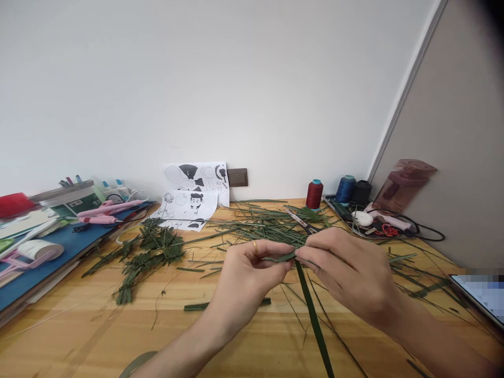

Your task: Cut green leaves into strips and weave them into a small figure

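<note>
Between my two hands is a long green leaf strip [311, 310], bent near the fingertips, its free end hanging toward me. My left hand [246, 278], with a ring on one finger, pinches the folded part of the strip between thumb and fingers. From the other side, my right hand [350, 268] grips the same strip at the fold, its fingertips close to those of the left. Beyond the hands lies a loose pile of green leaf blades [260, 223], with scissors [301, 220] resting on it. Another short folded strip [197, 306] lies behind my left wrist.
Dark green woven leaf pieces [157, 247] lie at left, near printed sheets [192, 205] against the wall. A blue board [79, 236] carries a pink glue gun [106, 212] and tape roll [41, 251]. A red thread spool [314, 194], a cluttered tray [366, 223] and a phone [478, 296] are at right.
</note>
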The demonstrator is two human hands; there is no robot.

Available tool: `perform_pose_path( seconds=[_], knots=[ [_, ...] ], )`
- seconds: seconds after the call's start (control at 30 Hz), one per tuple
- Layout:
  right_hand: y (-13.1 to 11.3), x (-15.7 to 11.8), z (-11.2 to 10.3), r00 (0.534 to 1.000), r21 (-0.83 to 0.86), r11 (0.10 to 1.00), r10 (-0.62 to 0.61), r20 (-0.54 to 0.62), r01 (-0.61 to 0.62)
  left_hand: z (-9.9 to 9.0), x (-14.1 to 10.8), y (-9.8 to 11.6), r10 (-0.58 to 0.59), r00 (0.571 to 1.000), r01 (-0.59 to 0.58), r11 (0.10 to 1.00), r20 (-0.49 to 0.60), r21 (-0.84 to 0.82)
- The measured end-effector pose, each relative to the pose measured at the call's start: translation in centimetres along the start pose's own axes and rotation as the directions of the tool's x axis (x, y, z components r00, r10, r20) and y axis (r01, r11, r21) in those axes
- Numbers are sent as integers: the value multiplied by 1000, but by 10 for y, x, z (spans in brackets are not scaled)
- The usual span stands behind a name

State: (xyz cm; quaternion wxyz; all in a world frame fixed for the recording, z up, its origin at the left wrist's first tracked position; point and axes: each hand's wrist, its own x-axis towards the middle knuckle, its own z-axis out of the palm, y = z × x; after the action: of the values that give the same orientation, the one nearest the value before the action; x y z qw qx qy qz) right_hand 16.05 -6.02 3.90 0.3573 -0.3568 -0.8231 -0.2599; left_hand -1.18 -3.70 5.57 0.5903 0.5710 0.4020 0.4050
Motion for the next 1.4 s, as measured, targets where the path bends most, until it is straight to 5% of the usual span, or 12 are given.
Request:
perform_pose_path(
  seconds=[0.2,0.4,0.73,0.97,1.13,1.4],
  knots=[
    [0,3,0,994,-138,984,-110,-3,109,1,-1,0,-63,998,63,998,29,-13],
    [1,6,4,993,-226,968,-93,72,107,4,-1,-2,-34,998,37,998,57,-46],
    [1,10,2,982,90,991,87,170,-104,6,0,-16,240,971,-240,966,19,94],
    [-2,6,2,993,86,996,-49,106,40,-1,-3,-17,563,826,-520,738,33,430],
    [-3,6,-2,994,88,995,-55,92,47,-5,-5,-15,750,641,-702,486,165,520],
    [-6,10,-6,993,77,995,-64,98,57,-7,-2,-13,833,460,-795,232,308,561]
  ],
)
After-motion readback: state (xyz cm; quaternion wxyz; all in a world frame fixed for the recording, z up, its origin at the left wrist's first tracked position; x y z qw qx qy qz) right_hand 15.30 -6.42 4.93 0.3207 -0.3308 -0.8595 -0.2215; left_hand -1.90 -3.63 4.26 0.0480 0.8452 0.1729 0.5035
